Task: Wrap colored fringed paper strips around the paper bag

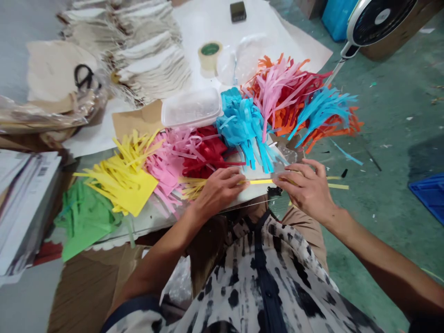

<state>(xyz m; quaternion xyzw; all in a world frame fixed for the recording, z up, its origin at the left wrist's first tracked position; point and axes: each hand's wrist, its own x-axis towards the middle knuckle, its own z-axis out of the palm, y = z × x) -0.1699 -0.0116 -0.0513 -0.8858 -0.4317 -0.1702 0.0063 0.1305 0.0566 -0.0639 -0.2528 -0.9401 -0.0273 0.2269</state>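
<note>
My left hand and my right hand both pinch a fringed yellow paper strip, stretched between them along the near edge of a low table. Its cut fringe spreads out left of my left hand, and loose yellow ends stick out past my right hand. Just beyond lie piles of fringed paper: yellow, pink, red, blue, and a mixed pink, red, orange and blue heap.
Green fringed paper hangs off the table's left. A clear plastic box, a tape roll, scissors, stacked cream fringes and a small black box lie farther back. A fan and blue crate stand on the green floor.
</note>
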